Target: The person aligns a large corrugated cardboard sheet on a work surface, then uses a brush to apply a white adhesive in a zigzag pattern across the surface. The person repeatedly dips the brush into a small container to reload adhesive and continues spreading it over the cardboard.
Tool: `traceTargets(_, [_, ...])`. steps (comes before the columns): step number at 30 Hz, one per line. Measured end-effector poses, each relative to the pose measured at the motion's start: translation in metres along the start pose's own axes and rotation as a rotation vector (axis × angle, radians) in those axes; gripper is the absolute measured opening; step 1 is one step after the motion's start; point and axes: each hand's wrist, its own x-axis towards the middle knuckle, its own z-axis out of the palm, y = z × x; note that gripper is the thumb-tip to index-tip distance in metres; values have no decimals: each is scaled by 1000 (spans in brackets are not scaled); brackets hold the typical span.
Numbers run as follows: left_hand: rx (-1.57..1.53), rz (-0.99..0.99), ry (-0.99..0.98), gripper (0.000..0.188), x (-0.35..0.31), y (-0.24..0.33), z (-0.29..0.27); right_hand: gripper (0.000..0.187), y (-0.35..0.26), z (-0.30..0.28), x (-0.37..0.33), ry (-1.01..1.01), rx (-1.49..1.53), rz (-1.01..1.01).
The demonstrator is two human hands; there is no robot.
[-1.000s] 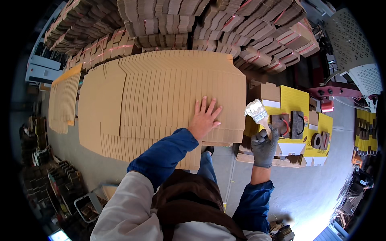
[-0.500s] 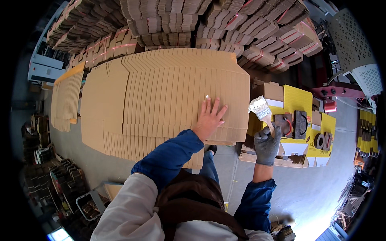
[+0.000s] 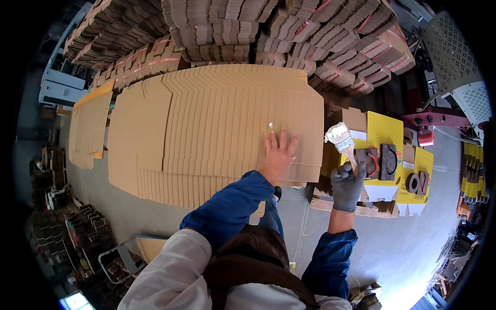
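Head view, sole view. Left hand [image 3: 278,157]: bare, palm down, apparently resting on the right part of a long fan of overlapping cardboard sheets [image 3: 217,119]; fingers spread apart, clamped on nothing. At the fingertips, on the same sheets, a small white mark [image 3: 271,125]; dab or scrap, impossible to tell, likewise any contact with the index fingertip. Right hand [image 3: 347,188]: in a grey glove, fingers closed around the handle of a flat brush [image 3: 343,142]; white-coated bristles pointing up and to the left, just beside the right end of the sheets. Farther right, on yellow cardboard [image 3: 383,129], two dark blocks [image 3: 388,161] with handles, one red and one black, plus a dark ring [image 3: 412,183]. Beyond the sheets, stacked cardboard bundles [image 3: 222,31].

Possible faults, by judgement: dripping of white coating onto the sheets or the yellow cardboard, from a tilt or swing of the loaded brush; smearing of the white mark, from a forward slide of the bare fingers; loss of even overlap, from sideways pressure of the left palm on apparently loose layers; twisting of the brush, from a slackened grip on the handle.
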Motion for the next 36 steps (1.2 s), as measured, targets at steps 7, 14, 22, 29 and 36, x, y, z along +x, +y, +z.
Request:
traceTargets(7, [-93,-91,-110,67,-3,7,-16,25,-1,2,-3,-43,29,-5])
traceTargets(14, [-2206,-424,-73,49,-21,-38,-133,24,-13,19,-18,-43,26,-35])
traceTargets(22, [-2408,-355,-4,48,-33,-66,-186,20,-5,47,-31,-54,-43,-93])
traceTargets(29, [-1586,-350,159,36,-36,-147,-117,21,20,69,-31,-44,-55,-112])
traceTargets(36, [-228,0,66,43,-26,-253,-91,23,30,53,2,-114,-89,-131])
